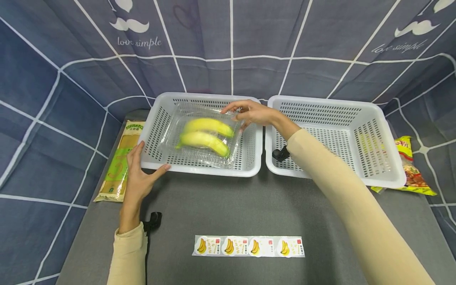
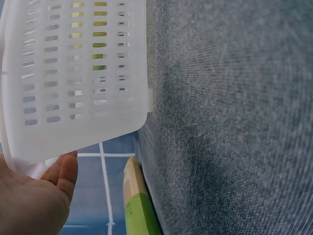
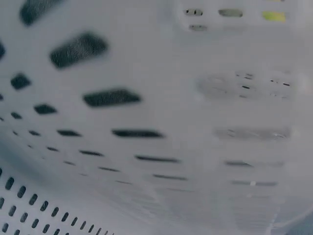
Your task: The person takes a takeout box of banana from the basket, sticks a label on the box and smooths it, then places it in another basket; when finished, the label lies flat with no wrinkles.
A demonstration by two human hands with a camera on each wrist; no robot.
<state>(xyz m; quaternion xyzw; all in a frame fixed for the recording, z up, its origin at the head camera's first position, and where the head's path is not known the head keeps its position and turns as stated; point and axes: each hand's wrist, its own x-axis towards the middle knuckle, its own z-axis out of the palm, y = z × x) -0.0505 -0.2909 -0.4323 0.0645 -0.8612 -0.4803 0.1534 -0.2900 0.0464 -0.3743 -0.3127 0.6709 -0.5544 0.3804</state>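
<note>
Two bananas [image 1: 204, 134] lie inside a clear plastic clamshell box [image 1: 171, 132], in the left white basket [image 1: 199, 170]. My right hand [image 1: 254, 113] pinches the box at its far right corner, thumb and fingers bent around the edge. My left hand [image 1: 139, 174] grips the near left corner of the same basket, thumb along the front rim and fingers at the left side. In the left wrist view, the fingers [image 2: 66, 174] curl under the basket corner. The right wrist view shows only slotted basket walls [image 3: 161, 63]; the right hand is hidden there.
A second white basket [image 1: 281, 173] stands close on the right. A strip of several banana stickers [image 1: 248, 246] lies near the front. A yellow-green noodle packet [image 1: 117, 170] is at the left, and a red and yellow food bag [image 1: 413, 170] is at the right.
</note>
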